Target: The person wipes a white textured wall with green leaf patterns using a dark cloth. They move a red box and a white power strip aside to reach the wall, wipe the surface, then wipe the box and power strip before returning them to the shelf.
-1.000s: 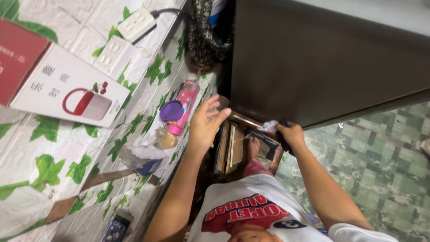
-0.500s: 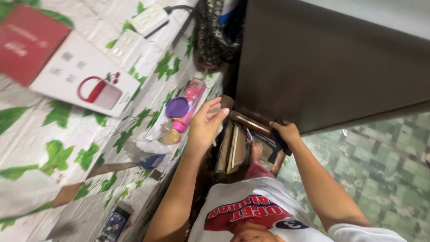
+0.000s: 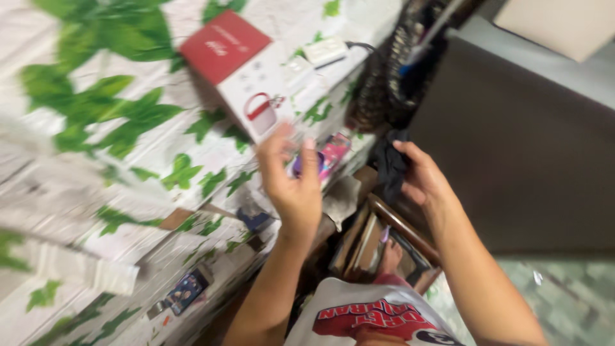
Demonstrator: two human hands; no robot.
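Head view, looking down along both forearms; the frame is motion-blurred. The right hand (image 3: pixel 426 179) grips a dark cloth (image 3: pixel 389 163), fingers curled around its upper end; the cloth hangs bunched, its long axis roughly vertical, against the edge of a large dark panel (image 3: pixel 512 166). The left hand (image 3: pixel 293 182) is raised, palm toward the camera, fingers loosely spread and holding nothing. The cloth lies to the right of the left hand, apart from it, with the right hand the only one in contact. Just beyond the left fingertips, a pink container (image 3: pixel 333 154) and a purple lid (image 3: pixel 298 165) lie against a leaf-patterned surface (image 3: pixel 128 160), which also carries a red-and-white box (image 3: pixel 246 74) and a white power strip (image 3: pixel 325 50). Wooden frames (image 3: pixel 384 237) stand below, between the forearms.
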